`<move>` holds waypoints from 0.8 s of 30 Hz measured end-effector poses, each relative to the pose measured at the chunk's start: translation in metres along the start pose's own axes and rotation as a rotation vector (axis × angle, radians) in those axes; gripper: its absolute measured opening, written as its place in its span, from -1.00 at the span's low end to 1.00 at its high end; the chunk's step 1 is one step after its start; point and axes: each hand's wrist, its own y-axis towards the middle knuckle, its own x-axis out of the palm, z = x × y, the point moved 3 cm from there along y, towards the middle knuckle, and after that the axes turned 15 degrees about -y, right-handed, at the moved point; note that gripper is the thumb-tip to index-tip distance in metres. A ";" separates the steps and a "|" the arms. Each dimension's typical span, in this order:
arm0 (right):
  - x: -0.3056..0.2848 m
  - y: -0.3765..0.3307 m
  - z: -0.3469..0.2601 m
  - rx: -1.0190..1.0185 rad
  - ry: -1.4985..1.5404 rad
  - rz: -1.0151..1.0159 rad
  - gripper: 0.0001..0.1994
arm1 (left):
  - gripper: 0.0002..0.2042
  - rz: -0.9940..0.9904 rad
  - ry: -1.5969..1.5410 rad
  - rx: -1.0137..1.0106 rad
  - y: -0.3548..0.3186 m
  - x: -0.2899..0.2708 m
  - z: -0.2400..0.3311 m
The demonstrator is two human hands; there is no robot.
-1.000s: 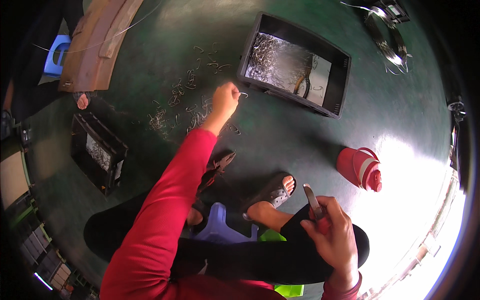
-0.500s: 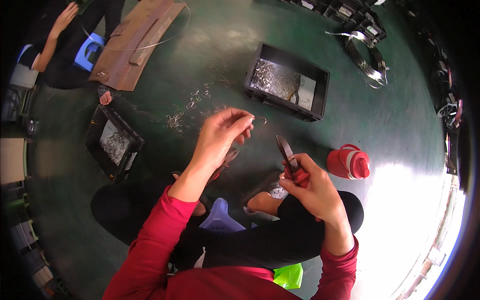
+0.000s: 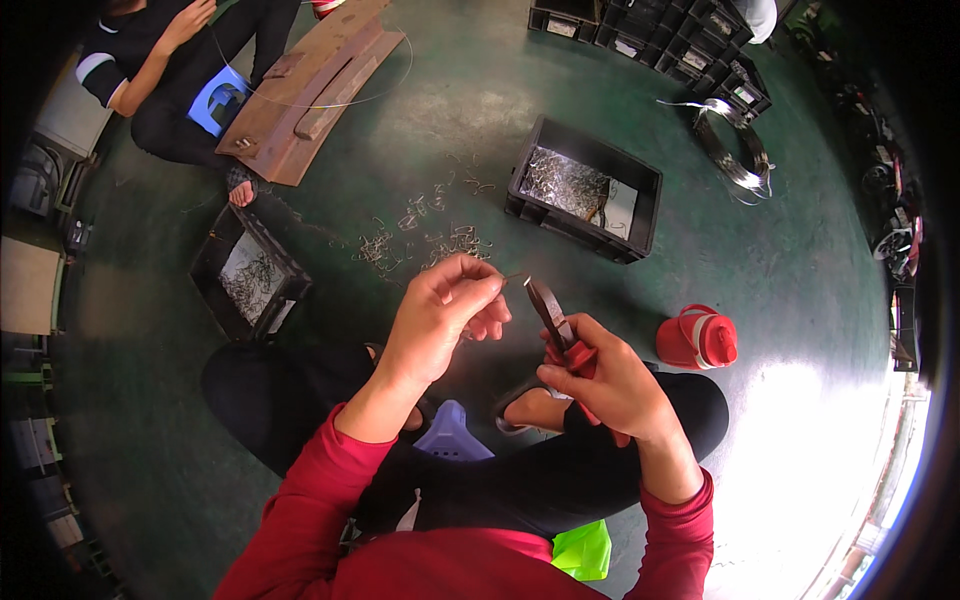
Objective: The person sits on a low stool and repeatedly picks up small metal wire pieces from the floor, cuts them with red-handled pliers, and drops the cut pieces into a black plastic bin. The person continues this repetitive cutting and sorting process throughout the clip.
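My left hand [image 3: 432,318] is closed in a pinch on a small bent wire piece [image 3: 515,277], whose thin end sticks out beyond the fingertips. My right hand [image 3: 618,388] is wrapped around red-handled pliers [image 3: 549,312]. The dark jaws point up and left, and their tip is beside the wire's free end; whether they touch I cannot tell. On the floor beyond my hands lie several loose bent wire hooks [image 3: 458,243], some in a small heap.
A black crate [image 3: 640,238] of metal pieces stands ahead right, a second black crate [image 3: 290,292] at left. A red jug [image 3: 690,338] is on the right, a wire coil [image 3: 715,150] farther off. Another person sits at far left by a wooden plank [image 3: 290,120] and blue stool [image 3: 215,100].
The pliers have come left and upward, from well apart to right beside the wire. My left hand keeps its pinch. The whole view has shifted slightly.
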 end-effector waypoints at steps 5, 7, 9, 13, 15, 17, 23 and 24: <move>-0.002 -0.009 -0.012 0.126 0.017 -0.086 -0.63 | -0.89 -0.033 -0.061 -0.057 -0.009 0.000 -0.002; -0.004 -0.012 -0.016 0.171 0.001 -0.117 -0.66 | -0.89 -0.059 -0.085 -0.101 -0.012 0.000 -0.002; -0.004 -0.013 -0.020 0.147 -0.024 -0.129 -0.68 | -0.88 -0.072 -0.084 -0.151 -0.015 -0.001 -0.003; -0.002 -0.012 -0.019 0.131 -0.058 -0.171 -0.72 | -0.76 -0.225 0.240 -0.022 -0.019 0.005 0.001; 0.000 -0.011 -0.016 0.124 -0.007 -0.208 -0.73 | -0.71 -0.294 0.324 -0.054 -0.023 0.005 0.004; 0.002 -0.010 -0.013 0.132 0.022 -0.244 -0.73 | -0.71 -0.304 0.410 0.063 -0.031 0.009 0.005; 0.015 -0.001 -0.001 0.056 0.058 -0.225 -0.77 | -0.71 -0.297 0.607 0.156 -0.034 0.004 0.003; 0.018 -0.002 0.001 0.073 0.117 -0.217 -0.79 | -0.71 -0.293 0.600 0.171 -0.034 0.004 0.001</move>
